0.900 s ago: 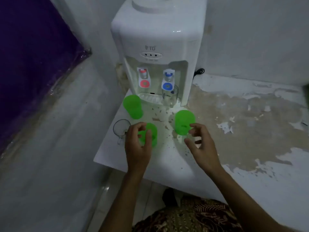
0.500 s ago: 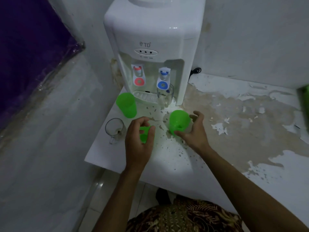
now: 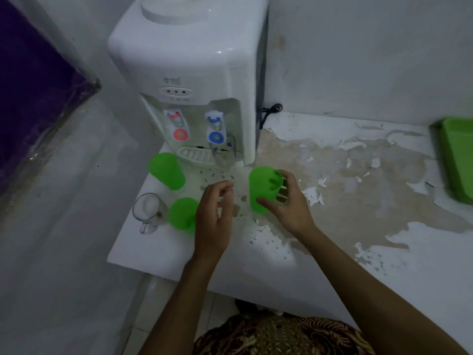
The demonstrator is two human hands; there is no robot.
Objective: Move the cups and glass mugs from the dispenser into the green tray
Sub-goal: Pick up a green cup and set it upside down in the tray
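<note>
A white water dispenser (image 3: 194,73) stands at the back of the counter. My right hand (image 3: 286,206) grips a green plastic cup (image 3: 263,188) in front of it. My left hand (image 3: 215,216) hovers with curled fingers and holds nothing, just right of a second green cup (image 3: 181,212). A third green cup (image 3: 167,170) stands further back on the left. One glass mug (image 3: 147,211) sits at the left edge of the counter. Another glass mug (image 3: 224,152) stands under the blue tap. The green tray (image 3: 458,157) shows at the right edge of the view.
The counter's paint is peeled, with a large brown patch (image 3: 345,180) between the dispenser and the tray. The counter's front left corner (image 3: 112,260) drops off to a tiled floor. A black power cord (image 3: 271,110) runs behind the dispenser.
My right hand closed around the green cup on the right. My left hand let go of the middle green cup and shifted to its right. The view moved closer.
</note>
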